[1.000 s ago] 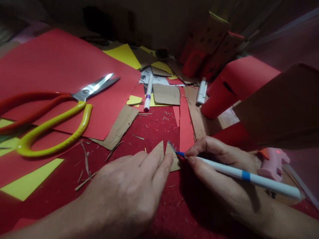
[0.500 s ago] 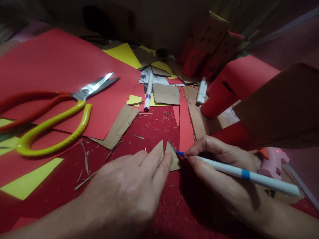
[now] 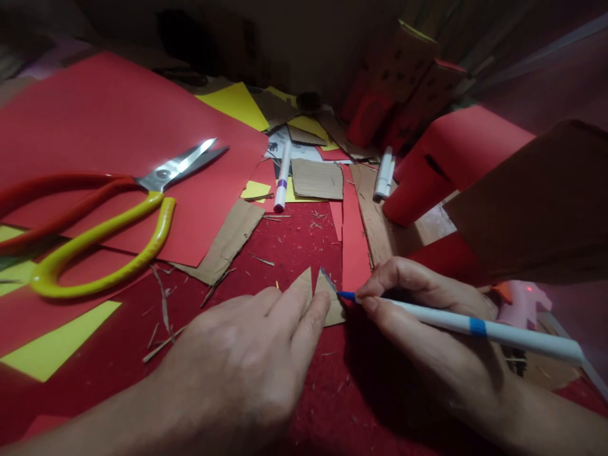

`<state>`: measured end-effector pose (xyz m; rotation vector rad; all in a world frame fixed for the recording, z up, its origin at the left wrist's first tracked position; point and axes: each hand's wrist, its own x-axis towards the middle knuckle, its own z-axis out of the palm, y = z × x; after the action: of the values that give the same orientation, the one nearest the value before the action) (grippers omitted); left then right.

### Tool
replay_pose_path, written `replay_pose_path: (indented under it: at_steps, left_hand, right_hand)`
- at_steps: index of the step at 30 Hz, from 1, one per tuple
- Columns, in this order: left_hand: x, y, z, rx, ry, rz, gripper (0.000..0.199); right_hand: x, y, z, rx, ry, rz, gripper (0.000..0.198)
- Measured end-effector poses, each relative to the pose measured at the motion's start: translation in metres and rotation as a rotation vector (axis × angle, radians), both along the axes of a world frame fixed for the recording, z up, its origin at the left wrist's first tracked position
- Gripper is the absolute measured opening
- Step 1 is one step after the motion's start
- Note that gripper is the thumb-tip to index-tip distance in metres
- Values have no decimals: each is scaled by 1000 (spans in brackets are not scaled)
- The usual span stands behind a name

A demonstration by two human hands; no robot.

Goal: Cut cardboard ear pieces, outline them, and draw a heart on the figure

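My left hand lies flat on the dark red cloth, its fingertips pressing down a small brown cardboard piece with pointed corners. My right hand grips a white marker with a blue band and a blue tip. The tip touches the right edge of the cardboard piece, which shows a blue line near its top corner. Part of the piece is hidden under my left fingers.
Large scissors with red and yellow handles lie on a red paper sheet at the left. Yellow paper scraps, cardboard strips and capped markers are scattered behind. Red paper rolls, a cardboard slab and a pink glue gun stand at the right.
The marker's rear end has swung slightly right and down in my right hand. The tip stays at the cardboard edge and my left hand has not moved.
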<state>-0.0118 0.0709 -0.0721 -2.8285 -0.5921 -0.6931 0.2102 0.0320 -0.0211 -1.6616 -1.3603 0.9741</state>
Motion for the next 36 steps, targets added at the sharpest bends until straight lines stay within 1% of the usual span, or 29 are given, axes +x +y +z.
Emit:
replay_pose_path:
  at_steps: [2,5,11,14,17,20,23,25,29,33,35,36]
  left_hand:
    - [0,0,0,0,0,2,51]
    - [0,-1,2,-23,5,34,51]
    - [-3,-1,4,-27,44,2,50]
    - [-3,0,1,6,18,3,50]
    - [-3,-1,1,-20,17,14,50]
    - [-3,-2,5,-55,28,11,50]
    - [-4,-1,7,-52,68,0,50]
    - [-5,1,7,-35,80,-7,49]
    - [-4,3,3,4,48,-8,48]
    - [-3,1,3,-8,53,1,48]
    - [-3,-1,3,-12,62,6,48]
    - [-2,-2,3,-37,51,18,49]
  right_hand:
    - [0,0,-2,-7,16,-23,14]
    - [-2,1,-4,19,29,-49,12]
    - [0,1,-2,31,-4,0,15]
    - [-1,1,-4,53,-15,-37,13]
    - [-3,1,-5,70,-17,-55,10]
    - [-3,2,-4,62,-34,-34,13]
    - [-1,1,-1,50,-44,-5,17]
    - [1,1,-1,57,-34,4,16]
    - [-2,3,-2,68,-12,-34,12]
    - [-4,5,0,28,6,-30,13]
    - [-3,4,1,43,-14,-13,15]
    - [-2,3,0,53,-26,-8,16]
